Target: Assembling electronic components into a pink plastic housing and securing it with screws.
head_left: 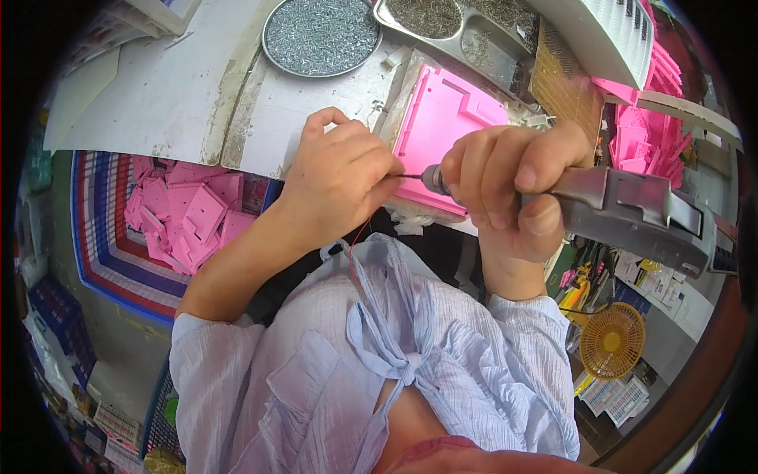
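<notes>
My right hand [517, 186] is wrapped round a grey cordless screwdriver [636, 213], its chuck and long thin bit pointing left. My left hand [339, 174] is closed in a pinch at the bit's tip. Whatever sits between those fingertips is hidden, too small to name. Both hands hover over the near side of a pink plastic panel [434, 118], which lies on the white worktable [308, 103] with a raised block at its far right.
A round metal tray [322, 73] of small silver screws stands at the back. Beside it is a steel tray [470, 20] with compartments of darker screws. Left of me, a striped basket [103, 261] holds pink pieces [185, 213]. More pink parts [647, 142] and a yellow fan [612, 341] are at right.
</notes>
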Motion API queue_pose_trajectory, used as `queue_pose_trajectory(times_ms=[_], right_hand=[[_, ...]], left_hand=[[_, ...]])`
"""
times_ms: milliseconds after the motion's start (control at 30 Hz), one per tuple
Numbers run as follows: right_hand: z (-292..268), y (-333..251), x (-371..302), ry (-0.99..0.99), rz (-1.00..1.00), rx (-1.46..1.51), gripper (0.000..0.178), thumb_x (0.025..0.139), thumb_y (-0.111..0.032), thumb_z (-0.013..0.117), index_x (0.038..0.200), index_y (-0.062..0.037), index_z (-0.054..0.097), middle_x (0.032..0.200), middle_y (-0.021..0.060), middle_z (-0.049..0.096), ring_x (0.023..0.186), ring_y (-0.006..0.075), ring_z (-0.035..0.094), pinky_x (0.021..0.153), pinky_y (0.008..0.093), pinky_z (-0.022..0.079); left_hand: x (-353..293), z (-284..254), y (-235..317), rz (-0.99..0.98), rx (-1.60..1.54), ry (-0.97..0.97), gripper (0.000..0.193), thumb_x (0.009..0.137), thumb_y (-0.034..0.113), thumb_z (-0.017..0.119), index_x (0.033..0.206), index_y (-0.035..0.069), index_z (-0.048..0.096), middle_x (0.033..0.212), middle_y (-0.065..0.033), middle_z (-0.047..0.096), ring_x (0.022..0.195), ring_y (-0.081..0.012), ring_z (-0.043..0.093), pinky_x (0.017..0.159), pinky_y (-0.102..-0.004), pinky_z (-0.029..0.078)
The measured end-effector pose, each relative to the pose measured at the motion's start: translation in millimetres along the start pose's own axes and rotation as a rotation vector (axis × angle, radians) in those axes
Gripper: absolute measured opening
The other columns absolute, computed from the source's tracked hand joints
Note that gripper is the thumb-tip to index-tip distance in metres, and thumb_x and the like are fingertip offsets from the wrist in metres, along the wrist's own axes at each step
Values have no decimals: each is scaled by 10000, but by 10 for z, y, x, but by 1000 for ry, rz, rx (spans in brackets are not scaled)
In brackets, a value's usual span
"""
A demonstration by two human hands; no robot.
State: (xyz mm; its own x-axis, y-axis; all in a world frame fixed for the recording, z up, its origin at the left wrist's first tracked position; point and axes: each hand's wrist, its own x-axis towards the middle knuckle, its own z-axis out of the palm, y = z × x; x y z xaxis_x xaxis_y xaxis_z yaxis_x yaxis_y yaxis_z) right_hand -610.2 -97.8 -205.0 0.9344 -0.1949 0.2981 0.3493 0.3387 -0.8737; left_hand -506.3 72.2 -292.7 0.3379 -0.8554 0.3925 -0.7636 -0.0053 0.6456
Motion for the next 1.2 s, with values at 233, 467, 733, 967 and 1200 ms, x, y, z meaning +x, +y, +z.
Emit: queue_pose_trajectory(times_ms=[233,467,733,967,1200], right_hand=[[64,184,-252,-5,43,-310,270,928,-167,761,935,-64,512,656,45,558,549,166,522,556,332,451],[39,373,-208,-195,-147,-499,234,872,9,738,912,-49,515,652,86,585,575,211,594,593,378,521],[-605,-448,-338,55,-318,-326,222,1030,-267,579,1133,-71,569,627,-24,479,555,125,465,534,327,429],[-1049,-244,-562,421,-325,-278,90,968,-72,620,1015,-9,577,648,36,541,532,119,504,499,285,425],[-1199,-287,-407,266,-360,-383,124,1001,-128,598,1050,-43,522,609,26,468,512,126,440,508,315,401]], left_hand=[[7,77,-94,113,7,-206,538,720,131,741,1251,99,665,1406,-62,633,1383,-227,514,962,-452,375],[-21,54,7,48,21,-175,470,757,41,658,1224,84,685,1406,-35,630,1339,-178,543,980,-463,385],[363,194,150,119,64,-174,437,809,142,686,1244,96,671,1380,-63,634,1299,-236,562,1037,-473,351],[580,594,357,167,326,-204,390,846,137,699,1236,131,700,1389,-29,639,1314,-209,559,1025,-443,321],[597,571,402,111,356,-266,436,830,131,707,1265,149,694,1394,-23,636,1324,-201,560,1019,-451,300]])
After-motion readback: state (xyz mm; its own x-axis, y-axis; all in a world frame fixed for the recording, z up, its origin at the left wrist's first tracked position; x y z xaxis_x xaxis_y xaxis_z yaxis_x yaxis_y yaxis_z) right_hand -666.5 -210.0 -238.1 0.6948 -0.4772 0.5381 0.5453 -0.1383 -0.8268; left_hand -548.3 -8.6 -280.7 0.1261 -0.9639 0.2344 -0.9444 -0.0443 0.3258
